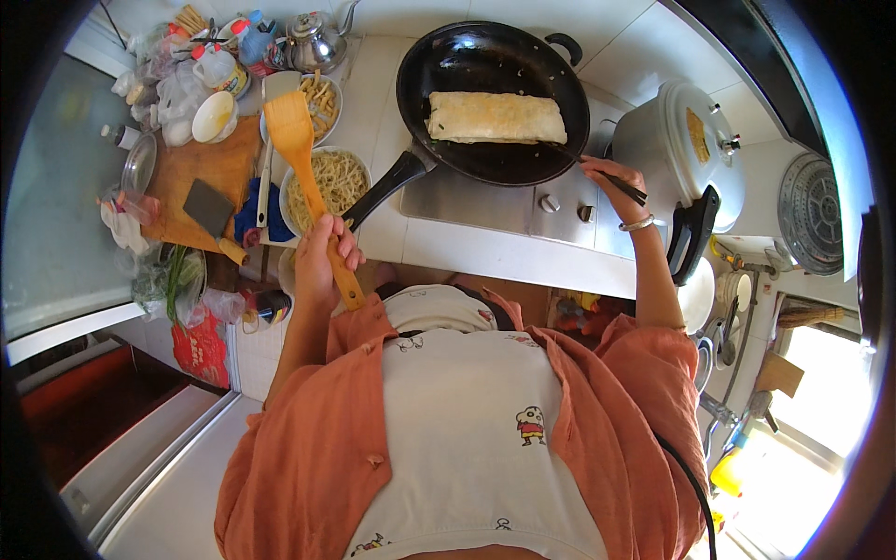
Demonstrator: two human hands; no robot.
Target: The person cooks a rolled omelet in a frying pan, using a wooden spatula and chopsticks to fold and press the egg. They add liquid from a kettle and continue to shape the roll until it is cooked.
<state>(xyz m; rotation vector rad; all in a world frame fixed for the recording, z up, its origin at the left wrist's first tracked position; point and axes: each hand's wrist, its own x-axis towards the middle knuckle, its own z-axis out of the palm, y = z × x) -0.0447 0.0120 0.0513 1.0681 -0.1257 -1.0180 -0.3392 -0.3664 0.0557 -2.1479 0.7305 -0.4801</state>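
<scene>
My left hand grips the handle of a wooden spatula, its blade raised over the bowls at the left. Dark chopsticks are in my right hand, their tips at the lower right edge of a folded, filled flatbread. The flatbread lies flat in a black wok, pale with some golden browning and bits of green at its left end. The wok sits on a steel gas stove, its long handle pointing toward me and to the left.
A bowl of bean sprouts and a bowl of pale strips stand left of the wok. A cleaver lies on a wooden cutting board. A large pressure cooker stands right, its black handle near my right forearm. Behind the bowls is a metal kettle.
</scene>
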